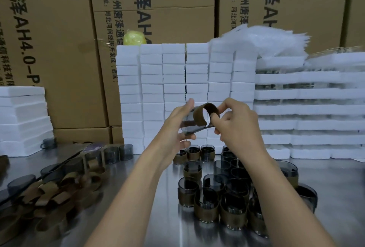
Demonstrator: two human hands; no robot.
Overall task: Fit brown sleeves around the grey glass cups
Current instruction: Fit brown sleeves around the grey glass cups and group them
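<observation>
My left hand (177,126) grips a grey glass cup (190,123) raised above the table, lying on its side. A brown sleeve (205,114) curls around the cup's right end, and my right hand (235,122) pinches that sleeve with thumb and fingers. Below my hands, a cluster of grey cups with brown sleeves (221,197) stands on the steel table. Loose brown sleeves (57,197) lie heaped at the left, with bare grey cups (118,153) behind them.
White foam blocks (173,80) are stacked in columns behind my hands, more foam trays (308,108) at the right and foam sheets (21,116) at the left. Cardboard boxes (59,39) form the back wall. The steel table (142,217) shows between my forearms.
</observation>
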